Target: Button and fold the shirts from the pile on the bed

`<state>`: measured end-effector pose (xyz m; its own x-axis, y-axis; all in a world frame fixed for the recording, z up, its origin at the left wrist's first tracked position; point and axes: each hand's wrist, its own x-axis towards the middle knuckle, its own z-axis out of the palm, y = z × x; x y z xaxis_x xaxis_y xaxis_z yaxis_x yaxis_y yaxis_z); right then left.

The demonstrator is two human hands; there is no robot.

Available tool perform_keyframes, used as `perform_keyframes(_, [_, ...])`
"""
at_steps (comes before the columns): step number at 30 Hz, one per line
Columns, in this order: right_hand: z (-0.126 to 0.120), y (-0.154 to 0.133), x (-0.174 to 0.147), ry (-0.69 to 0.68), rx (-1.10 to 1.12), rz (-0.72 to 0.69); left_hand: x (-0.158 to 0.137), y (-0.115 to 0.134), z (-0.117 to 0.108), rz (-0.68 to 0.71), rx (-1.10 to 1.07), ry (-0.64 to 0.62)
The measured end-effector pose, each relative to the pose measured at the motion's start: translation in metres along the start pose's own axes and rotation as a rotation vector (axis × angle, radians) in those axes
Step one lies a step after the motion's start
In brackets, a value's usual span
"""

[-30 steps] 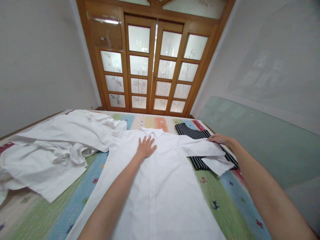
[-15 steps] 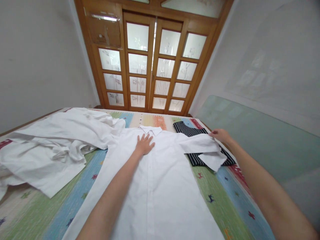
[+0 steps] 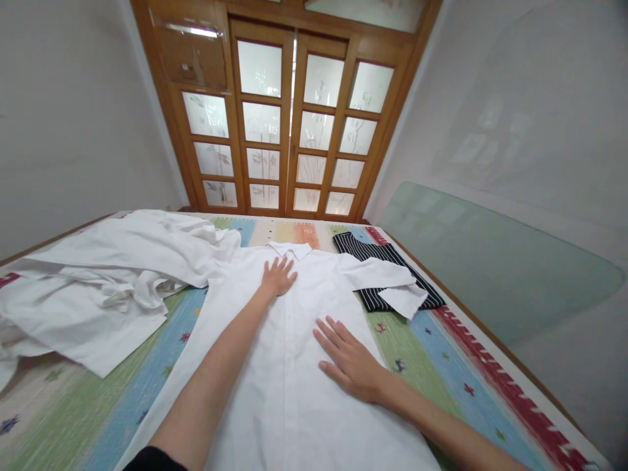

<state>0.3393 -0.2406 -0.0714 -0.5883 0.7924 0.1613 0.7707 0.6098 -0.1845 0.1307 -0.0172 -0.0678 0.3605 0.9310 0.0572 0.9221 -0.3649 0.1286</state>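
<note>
A white button-up shirt (image 3: 304,405) lies spread face up, its collar (image 3: 289,250) toward the far side. My left hand (image 3: 279,278) rests flat on the chest just below the collar, fingers spread. Lower down, on the right half of the shirt front, my right hand (image 3: 349,360) is open with its palm down; whether it presses on the cloth I cannot tell. The shirt's right-hand sleeve (image 3: 380,271) extends outward, its cuff end (image 3: 406,301) folded over black-and-white striped fabric (image 3: 366,247).
A heap of white cloth (image 3: 112,261) covers the left side, meeting the shirt's shoulder. Beneath everything is a colourful striped bedspread (image 3: 142,386). A pale green panel (image 3: 490,261) runs along the right wall. Wooden glass-paned doors (image 3: 289,131) stand at the far end.
My right hand has let go of the sleeve end and moved left and nearer, over the shirt front. My left hand stays on the chest. The view has shifted slightly.
</note>
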Motion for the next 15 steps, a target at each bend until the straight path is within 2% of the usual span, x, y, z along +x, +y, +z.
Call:
perform_keyframes(3, [-0.004, -0.027, -0.025, -0.017, 0.008, 0.003, -0.001, -0.001, 0.0, 0.003, 0.002, -0.008])
perform_keyframes(8, [-0.009, -0.053, -0.064, -0.025, 0.027, 0.025, 0.0, 0.0, -0.001, -0.032, -0.018, -0.024])
perform_keyframes(15, [-0.002, -0.06, -0.079, -0.061, -0.01, 0.037, -0.001, 0.0, -0.002, -0.087, -0.044, 0.005])
